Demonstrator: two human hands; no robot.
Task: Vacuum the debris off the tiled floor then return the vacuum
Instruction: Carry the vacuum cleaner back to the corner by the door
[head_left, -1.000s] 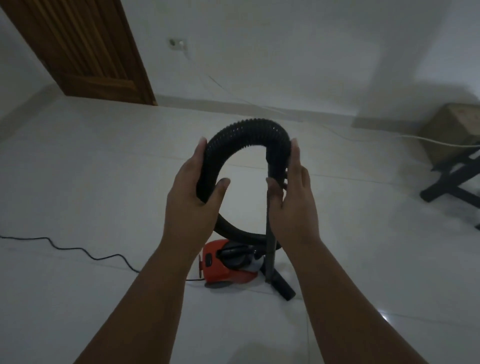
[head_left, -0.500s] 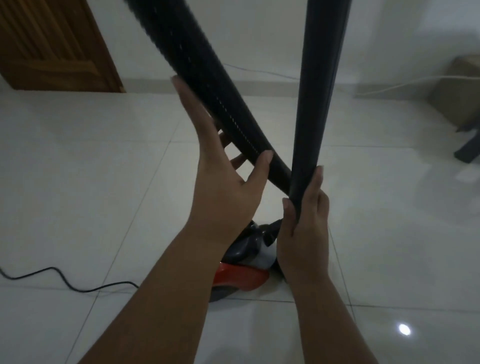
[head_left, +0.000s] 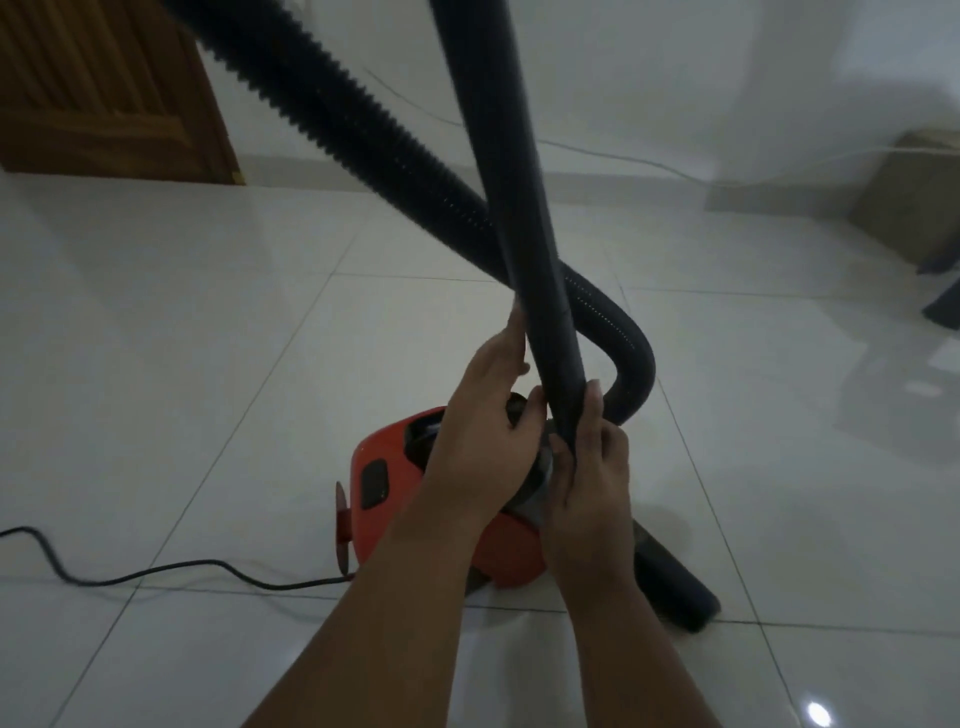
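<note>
Both hands meet at the lower centre of the frame on the smooth black wand (head_left: 519, 208), which rises steeply from there to the top edge. The right hand (head_left: 592, 467) has its fingers (head_left: 566, 447) curled round the wand low down and its thumb laid up the shaft, a firm hold that seems to carry the weight and set the angle. The left hand (head_left: 483, 415) has fingers almost straight along the wand's left side with the thumb bent in towards it. That looks like steadying rather than a full grip, though how far the thumb closes cannot be told. Behind the wand, the ribbed hose (head_left: 363, 130) slants down from the upper left, crosses it mid-frame and loops back on the right towards the red vacuum (head_left: 384, 467), which sits on the tiled floor (head_left: 208, 338) directly under the hands. The floor nozzle (head_left: 670, 577) rests on the tiles at the lower right, just beside the vacuum. The power cord (head_left: 156, 569) trails from the machine's rear to the left edge. Holding the wand near upright over the body probably keeps the hose from sprawling. I judge this is standing or docking the wand, not sweeping, since no debris shows on the glossy tiles. A wooden door (head_left: 104, 88) fills the upper left.
</note>
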